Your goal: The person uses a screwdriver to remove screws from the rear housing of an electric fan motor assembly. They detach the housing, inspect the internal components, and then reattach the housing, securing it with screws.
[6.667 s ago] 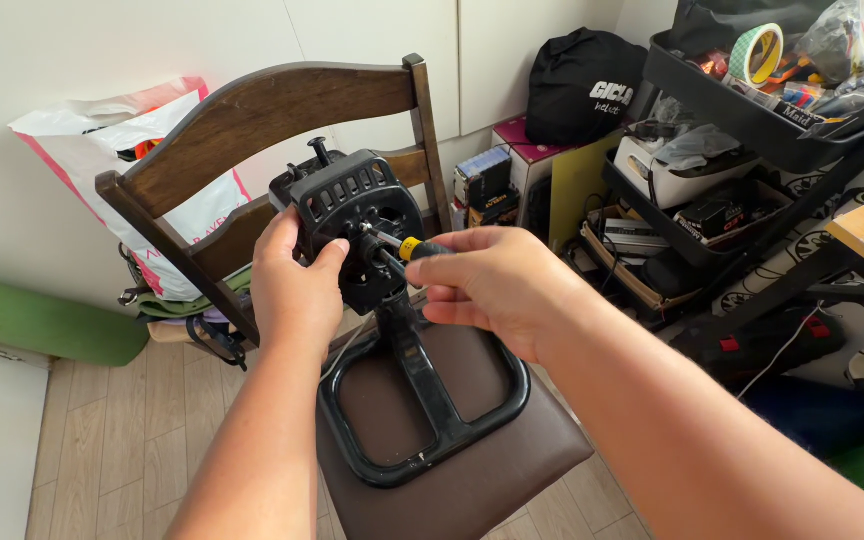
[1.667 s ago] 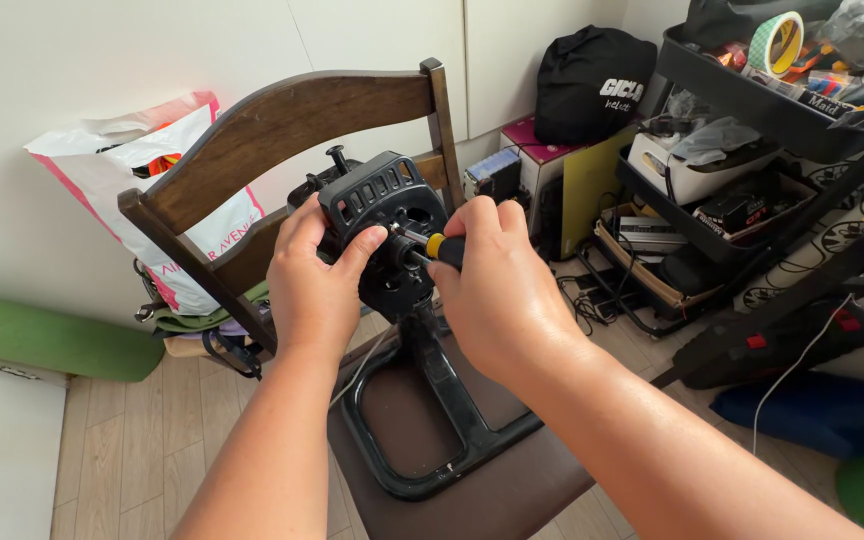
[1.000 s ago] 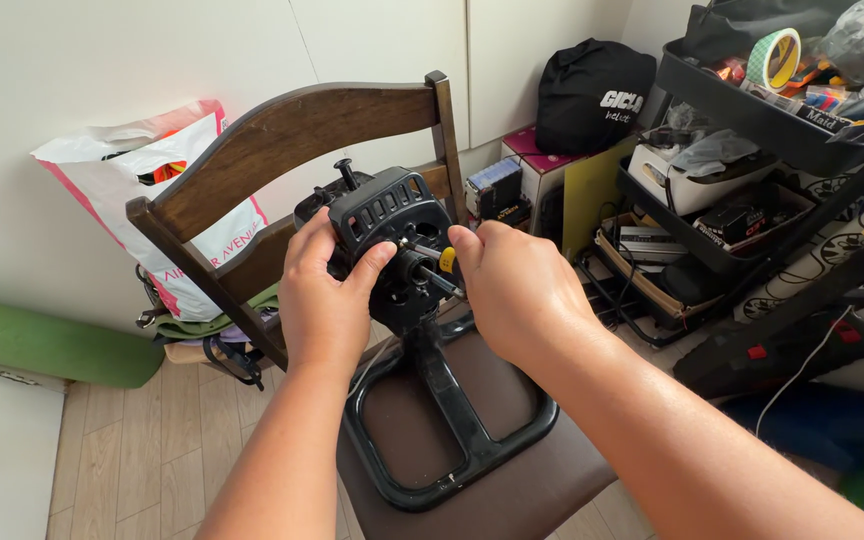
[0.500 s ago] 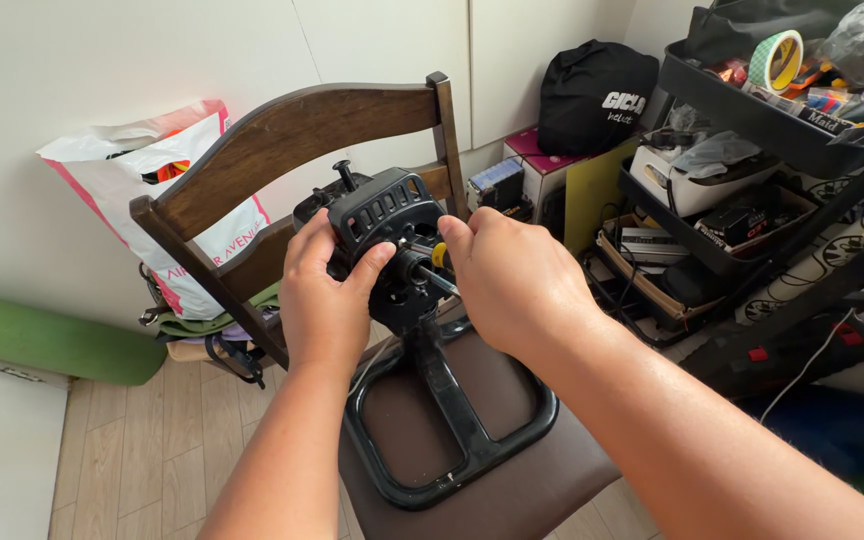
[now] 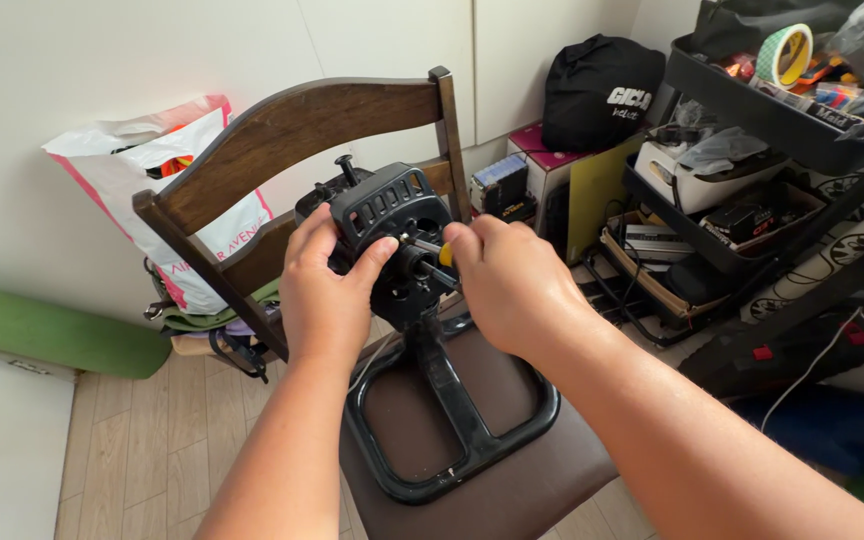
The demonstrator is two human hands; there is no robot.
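A black fan motor housing [image 5: 389, 203] on a black stand with a loop base [image 5: 452, 440] rests on the brown seat of a dark wooden chair [image 5: 292, 135]. My left hand [image 5: 324, 292] grips the left side of the housing, thumb on its front. My right hand [image 5: 507, 285] is closed on a screwdriver [image 5: 434, 249] with a yellow and black handle. The metal tip of the tool points into the front of the housing, beside the motor shaft.
A white and pink plastic bag [image 5: 152, 180] leans on the wall behind the chair. To the right stand a black rolling cart [image 5: 752, 110] full of clutter, a black bag [image 5: 592, 90] and small boxes. Cables and a dark case lie on the floor there.
My right hand has shifted slightly on the screwdriver handle, turning it at the housing front. The left hand keeps its grip. The view has drifted a little.
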